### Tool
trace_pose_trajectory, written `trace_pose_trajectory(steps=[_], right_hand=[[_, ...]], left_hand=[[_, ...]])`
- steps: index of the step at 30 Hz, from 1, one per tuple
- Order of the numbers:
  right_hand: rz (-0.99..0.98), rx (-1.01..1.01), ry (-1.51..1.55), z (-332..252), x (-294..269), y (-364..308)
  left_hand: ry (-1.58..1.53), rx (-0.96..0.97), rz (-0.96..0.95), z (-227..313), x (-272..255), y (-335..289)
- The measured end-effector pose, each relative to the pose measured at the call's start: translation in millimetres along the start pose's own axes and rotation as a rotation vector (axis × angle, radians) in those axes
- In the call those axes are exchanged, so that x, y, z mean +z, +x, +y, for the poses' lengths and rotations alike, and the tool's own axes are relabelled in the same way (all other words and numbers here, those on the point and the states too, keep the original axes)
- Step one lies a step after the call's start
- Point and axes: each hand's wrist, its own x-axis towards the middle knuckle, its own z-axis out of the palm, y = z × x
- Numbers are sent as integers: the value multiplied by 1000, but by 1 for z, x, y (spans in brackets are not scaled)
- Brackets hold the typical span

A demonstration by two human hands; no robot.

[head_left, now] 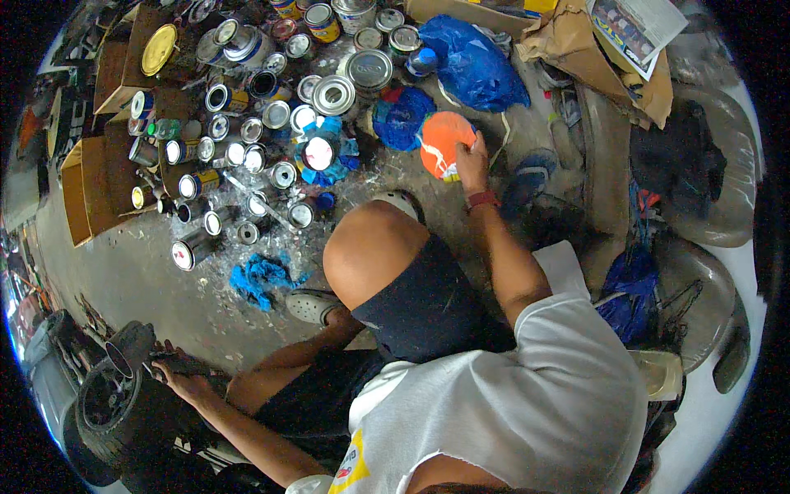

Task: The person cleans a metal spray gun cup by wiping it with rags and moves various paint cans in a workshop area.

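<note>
Out in front on the right, my right hand [471, 163] grips the edge of a round orange plastic-looking thing [447, 142] with a white streak. Whether it is a lid or a covered can, I cannot make out. Beside it lies a round blue plastic-covered thing [403, 117]. Low on the left, my left hand [179, 375] is beside a dark tube-shaped thing [123, 356] above a tyre [103, 403]. Its fingers are partly bent around something dark that I cannot make out.
Several paint cans [284, 174] crowd the floor ahead and left. Cardboard boxes [86, 191] stand at the far left. A blue plastic bag [477, 62] and torn cardboard [568, 41] lie beyond. A crumpled blue rag [262, 280] is near my left shoe [311, 305]. Grey plastic chairs [695, 296] are at right.
</note>
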Motion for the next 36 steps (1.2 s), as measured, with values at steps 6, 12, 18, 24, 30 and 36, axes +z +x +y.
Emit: trace_pose_trajectory(steps=[6,12,18,24,30,36], right_hand=[[-374,76,-88,25,-1,-10],[-498,-63,-283,-3,70,28],[-331,-18,-303,-1,124,73],[-391,24,-454,5,125,92],[-341,-269,-286,-113,39,23],[-392,-619,-437,-5,21,-12]], left_hand=[[-91,-26,-9,-4,-11,9],[-852,-325,-249,6,-55,2],[-299,-108,-58,11,-5,-15],[-126,-71,58,28,34,-19],[-74,-25,126,21,39,-34],[-8,118,-18,5,-36,9]])
